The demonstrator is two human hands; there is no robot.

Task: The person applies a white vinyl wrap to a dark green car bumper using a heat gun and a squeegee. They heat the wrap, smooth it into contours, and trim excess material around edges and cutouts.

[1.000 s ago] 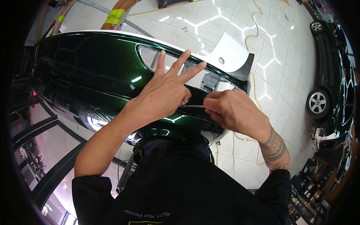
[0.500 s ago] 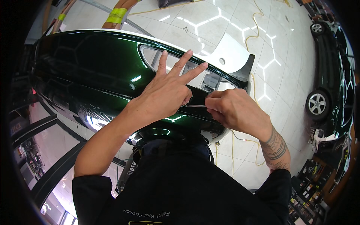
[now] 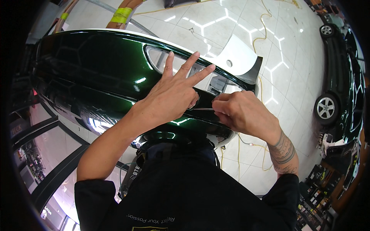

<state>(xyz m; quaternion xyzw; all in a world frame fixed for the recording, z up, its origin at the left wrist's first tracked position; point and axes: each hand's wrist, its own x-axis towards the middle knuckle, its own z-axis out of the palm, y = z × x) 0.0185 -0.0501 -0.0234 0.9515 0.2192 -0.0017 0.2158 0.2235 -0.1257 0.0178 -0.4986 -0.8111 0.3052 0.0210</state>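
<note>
A glossy dark-green car body panel (image 3: pixel 104 73) lies right under both hands, near the person's body. The left hand (image 3: pixel 169 96) spreads three fingers over the panel's cut-out, its forefinger curled in; what it grips, if anything, I cannot tell. The right hand (image 3: pixel 246 115) has bunched fingers (their tips mostly hidden, so whether they are closed on the thin pale line (image 3: pixel 202 109) between the hands, I cannot tell). Pale tiled floor (image 3: pixel 296 77) shows beyond.
</note>
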